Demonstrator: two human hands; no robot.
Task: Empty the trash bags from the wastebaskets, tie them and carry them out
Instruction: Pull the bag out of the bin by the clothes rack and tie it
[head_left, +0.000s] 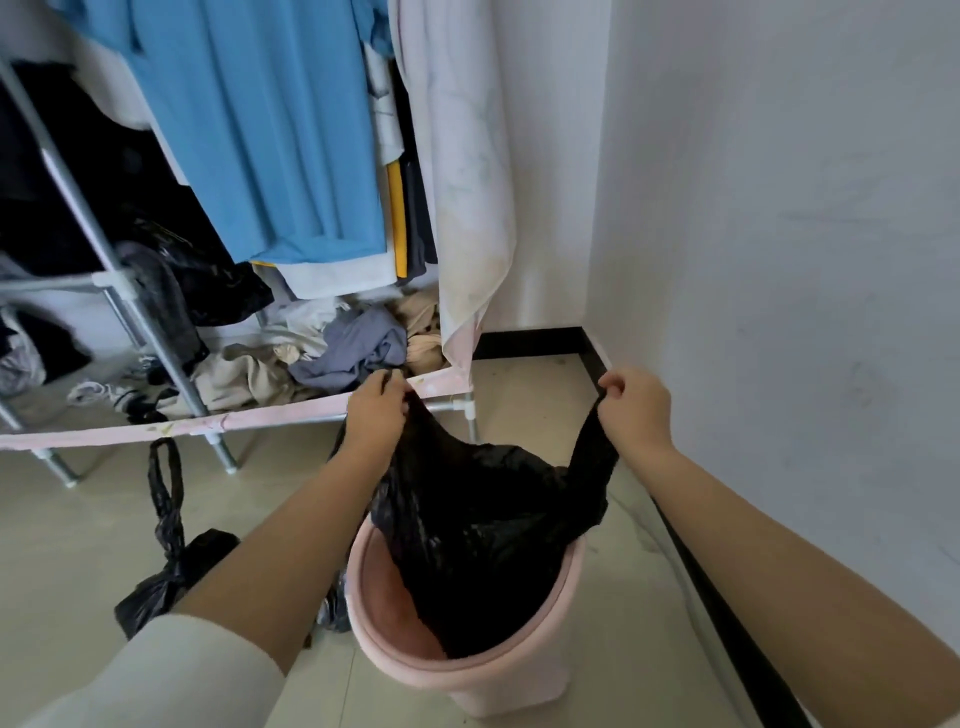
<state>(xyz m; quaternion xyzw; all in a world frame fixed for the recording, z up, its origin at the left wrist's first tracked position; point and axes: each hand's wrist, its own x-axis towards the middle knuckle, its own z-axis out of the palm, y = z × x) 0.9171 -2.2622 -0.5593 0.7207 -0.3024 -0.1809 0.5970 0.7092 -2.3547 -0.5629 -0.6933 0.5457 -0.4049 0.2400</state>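
Note:
A pink wastebasket (467, 680) stands on the floor in front of me. A black trash bag (483, 525) hangs partly lifted out of it, its bottom still inside the rim. My left hand (376, 410) grips the bag's left handle above the basket. My right hand (636, 405) grips the right handle, stretched out to the right. A second black trash bag (166, 571), tied at its top, lies on the floor to the left of the basket, partly behind my left forearm.
A metal clothes rack (156, 338) with hanging blue and white garments and piled clothes stands close behind the basket. A white wall (779, 260) with a black baseboard runs along the right. Tiled floor (78, 519) lies to the left.

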